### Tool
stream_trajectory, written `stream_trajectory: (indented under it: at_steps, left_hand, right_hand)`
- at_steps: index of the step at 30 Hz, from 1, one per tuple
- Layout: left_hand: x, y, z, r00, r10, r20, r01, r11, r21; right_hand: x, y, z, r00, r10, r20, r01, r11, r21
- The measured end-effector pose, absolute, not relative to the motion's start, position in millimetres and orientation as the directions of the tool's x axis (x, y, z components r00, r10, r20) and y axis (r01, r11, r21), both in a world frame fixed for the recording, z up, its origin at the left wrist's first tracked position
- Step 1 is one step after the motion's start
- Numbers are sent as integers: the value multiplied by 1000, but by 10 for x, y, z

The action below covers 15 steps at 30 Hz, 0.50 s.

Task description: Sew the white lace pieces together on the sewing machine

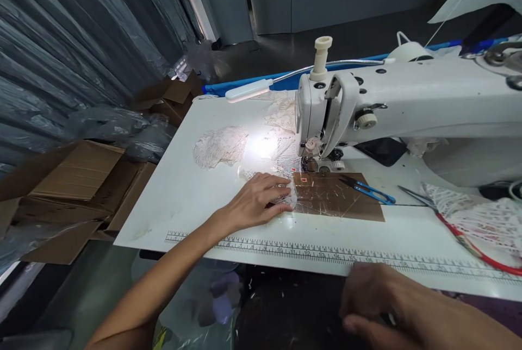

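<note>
My left hand [256, 200] lies flat, fingers stretched out, on a small piece of white lace [285, 195] on the white sewing table [183, 203], just left of the brown plate [338, 198] under the needle. A white sewing machine [391, 105] stands over that plate. My right hand [391, 306] is below the table's front edge, blurred, its fingers curled over dark material; what it holds is hidden. A second lace piece [220, 146] lies farther left on the table.
Blue-handled thread snips [371, 191] lie on the brown plate. Red-handled scissors [457, 230] and a heap of lace [481, 219] sit at right. A gooseneck lamp [248, 90] lights the table. A printed ruler [326, 255] runs along the front edge. Cardboard boxes [77, 176] stand left.
</note>
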<state>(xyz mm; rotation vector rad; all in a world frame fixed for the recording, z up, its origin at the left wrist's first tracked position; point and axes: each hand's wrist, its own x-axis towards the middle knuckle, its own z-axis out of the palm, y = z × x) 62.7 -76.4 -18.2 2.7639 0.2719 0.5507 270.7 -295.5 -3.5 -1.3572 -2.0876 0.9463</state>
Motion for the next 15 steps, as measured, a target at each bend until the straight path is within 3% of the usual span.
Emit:
stream_trajectory:
  at_steps: [2,6,10,15]
  left_hand:
    - [598,-696,-125,924,220,313,103,-931,351]
    - [614,-670,-145,947,185,262,85,-933,351]
    - [657,-705,-194,936,212,283,109,-934,340]
    - [696,-704,-165,894,291,340,110,-880,463]
  right_hand:
    - [2799,-2872,-29,-376,926,-42,572,196,-796]
    - [2893,-2438,-160,-174,984,41,641,144,-754]
    - [2755,-2111,-245,-126,985,118,691,173,-702]
    - [2553,-1939,-280,-63,988,139,806,132,-577]
